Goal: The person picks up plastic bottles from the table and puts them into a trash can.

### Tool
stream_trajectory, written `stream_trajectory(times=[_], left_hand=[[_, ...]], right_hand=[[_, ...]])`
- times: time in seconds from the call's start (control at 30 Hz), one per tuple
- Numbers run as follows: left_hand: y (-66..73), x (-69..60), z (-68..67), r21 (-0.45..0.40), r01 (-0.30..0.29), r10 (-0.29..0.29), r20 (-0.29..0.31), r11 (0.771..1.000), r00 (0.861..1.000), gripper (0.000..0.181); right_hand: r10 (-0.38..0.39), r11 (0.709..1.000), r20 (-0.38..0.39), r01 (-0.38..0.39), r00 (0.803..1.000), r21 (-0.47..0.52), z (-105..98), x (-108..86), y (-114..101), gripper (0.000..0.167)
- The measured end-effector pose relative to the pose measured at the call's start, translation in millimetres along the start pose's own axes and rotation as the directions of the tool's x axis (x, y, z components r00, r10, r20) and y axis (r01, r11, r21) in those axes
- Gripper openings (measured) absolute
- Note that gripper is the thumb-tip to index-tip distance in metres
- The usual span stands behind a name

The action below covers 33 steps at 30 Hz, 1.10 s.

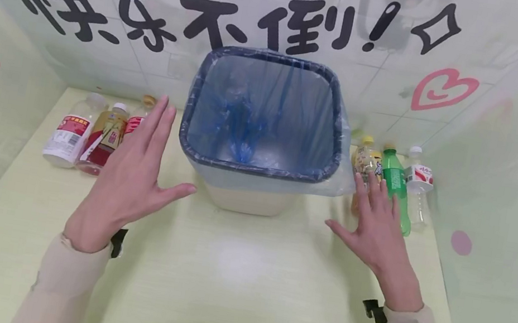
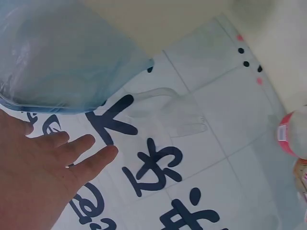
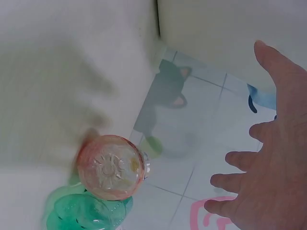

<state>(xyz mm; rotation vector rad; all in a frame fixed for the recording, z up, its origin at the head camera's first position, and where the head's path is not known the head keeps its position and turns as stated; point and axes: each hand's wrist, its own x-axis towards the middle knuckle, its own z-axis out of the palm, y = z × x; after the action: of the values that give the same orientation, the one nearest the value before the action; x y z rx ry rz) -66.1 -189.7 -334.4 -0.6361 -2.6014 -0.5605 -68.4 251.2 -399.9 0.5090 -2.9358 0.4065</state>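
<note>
A trash bin (image 1: 247, 200) with a dark rim stands at the back middle of the table, lined with a translucent blue bag (image 1: 296, 116) folded over its rim. To its left, my left hand (image 1: 127, 174) hovers with fingers straight and thumb spread, holding nothing. Beyond that hand are a clear bottle with a red-and-white label (image 1: 69, 134), a bottle of dark red drink (image 1: 101, 142) and a partly hidden third bottle (image 1: 135, 122). My right hand (image 1: 376, 225), fingers spread and holding nothing, is over the right side near a yellow-capped bottle (image 1: 368, 159) and a green bottle (image 1: 396, 177).
A clear bottle with a white cap (image 1: 418, 181) lies at the far right of the table (image 1: 233, 293). A printed wall sheet (image 1: 152, 65) with black characters rises behind the bin, and pale sheets flank both sides.
</note>
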Motion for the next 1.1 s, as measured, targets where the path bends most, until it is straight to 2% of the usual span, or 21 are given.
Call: stream_trajectory(times=[0.27, 0.63, 0.8, 1.1], left_hand=[[12.2, 17.0, -4.1, -0.02, -0.001, 0.001, 0.004, 1.0, 1.0, 0.114], [22.4, 27.0, -3.0, -0.063, 0.004, -0.005, -0.02, 0.998, 1.0, 0.113], [29.3, 35.1, -4.2, -0.094, 0.041, -0.043, -0.019, 0.995, 0.999, 0.112], [35.2, 43.4, -4.6, -0.102, 0.125, -0.129, -0.029, 0.987, 0.991, 0.108]], right_hand=[[0.019, 1.0, -0.007, -0.019, 1.0, 0.019, -3, 2.8, 7, 0.106], [0.02, 1.0, -0.016, -0.02, 1.0, 0.022, -2, 1.2, 11, 0.107], [0.028, 0.999, -0.027, -0.028, 0.999, 0.022, -2, 6.0, 14, 0.105], [0.098, 0.995, -0.038, -0.097, 0.994, 0.034, 3, 14.6, 18, 0.094]])
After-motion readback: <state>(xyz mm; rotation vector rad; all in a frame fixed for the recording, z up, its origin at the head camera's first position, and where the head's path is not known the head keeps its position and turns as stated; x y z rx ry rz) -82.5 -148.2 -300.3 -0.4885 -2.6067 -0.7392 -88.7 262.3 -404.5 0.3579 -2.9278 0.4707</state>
